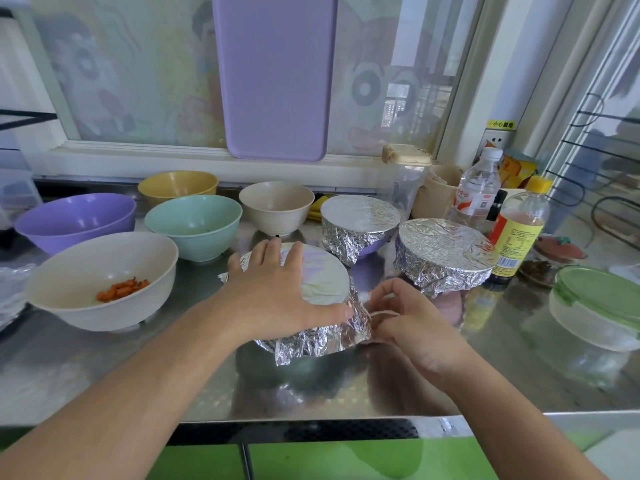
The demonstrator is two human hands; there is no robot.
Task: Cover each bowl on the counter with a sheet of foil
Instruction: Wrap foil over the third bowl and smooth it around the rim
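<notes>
A foil sheet [325, 282] lies over the bowl in the middle of the steel counter [485, 375]. My left hand [273, 289] rests flat on top of it, fingers spread. My right hand [405, 323] pinches the crumpled foil at the bowl's right side. Two foil-covered bowls stand behind on the right, one [360, 220] with purple showing below, the other [446, 254] fully wrapped. Uncovered bowls stand at the left: a cream one with orange pieces [104, 282], a purple one [76, 220], a mint one [194, 226], a yellow one [178, 185] and a beige one [277, 206].
Bottles [478, 192] [519, 233], a clear jar [405, 181] and a beige cup crowd the back right. A green-lidded container [595, 306] sits at the right. A purple board [273, 77] leans on the window. The counter's front edge runs just below my arms.
</notes>
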